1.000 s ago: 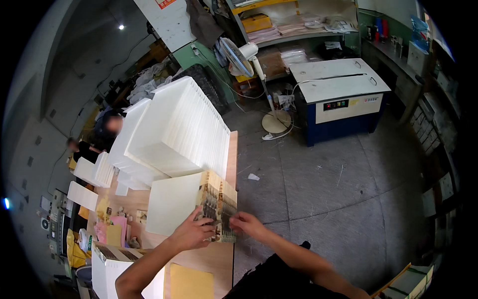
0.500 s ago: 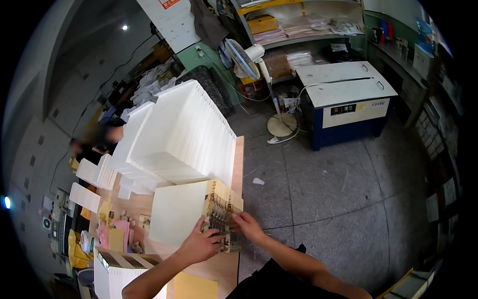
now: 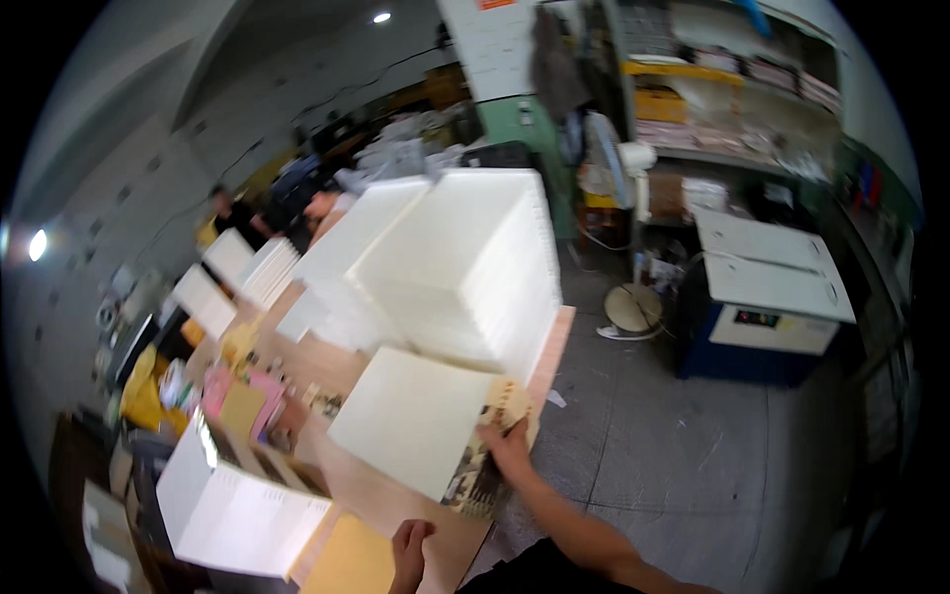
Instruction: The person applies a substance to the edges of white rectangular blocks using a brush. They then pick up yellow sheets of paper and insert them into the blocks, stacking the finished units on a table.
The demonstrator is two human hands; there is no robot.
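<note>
A stack of large pale sheets lies on the wooden table, its right side fanned into a strip of overlapping printed edges in brown and cream. My right hand is at that strip, with thumb and fingers closed on the printed edges; motion blurs the fingertips. Apart from the stack, my left hand hangs over the near part of the table. Its fingers are curled in, and nothing shows in them. A yellow-tan sheet lies beside it.
Tall white paper stacks stand behind the sheets. At near left is another white stack with dark printed strips. Small items and pink paper lie on the table. Beyond are a fan, a blue-and-white machine and people at far left.
My left hand has come off the printed edges and drawn back toward me, curling up. The right hand has moved to the strip's upper part. The view has swung left.
</note>
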